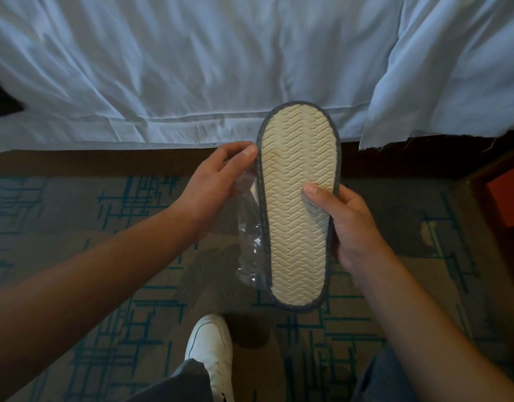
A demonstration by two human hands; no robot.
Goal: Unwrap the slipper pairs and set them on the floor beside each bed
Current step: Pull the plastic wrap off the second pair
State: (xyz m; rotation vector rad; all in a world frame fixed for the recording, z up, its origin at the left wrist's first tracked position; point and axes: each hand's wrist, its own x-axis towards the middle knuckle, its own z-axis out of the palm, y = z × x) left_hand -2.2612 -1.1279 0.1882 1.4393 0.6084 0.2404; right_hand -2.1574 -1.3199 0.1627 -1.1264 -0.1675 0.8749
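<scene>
- The slipper [298, 204] is held up over the carpet, sole toward the camera: a cream sole with a wavy embossed tread and a grey stitched border. No brand, label or writing can be read on it.
- Its toe end points toward the bed's [192, 68] near edge, its heel toward the person's white shoe [210, 348].
- The right hand [347, 224] grips the slipper's right edge, thumb pressed on the tread and fingers curled behind.
- The left hand [213, 184] pinches the clear plastic wrapper [250, 245] against the slipper's left edge; its fingers are bent round the film, which hangs crumpled below.
- White sheets hang over the bed's side down to the patterned carpet [76, 227].
- A dark wooden piece of furniture [493, 198] stands at the right edge of the carpet.
</scene>
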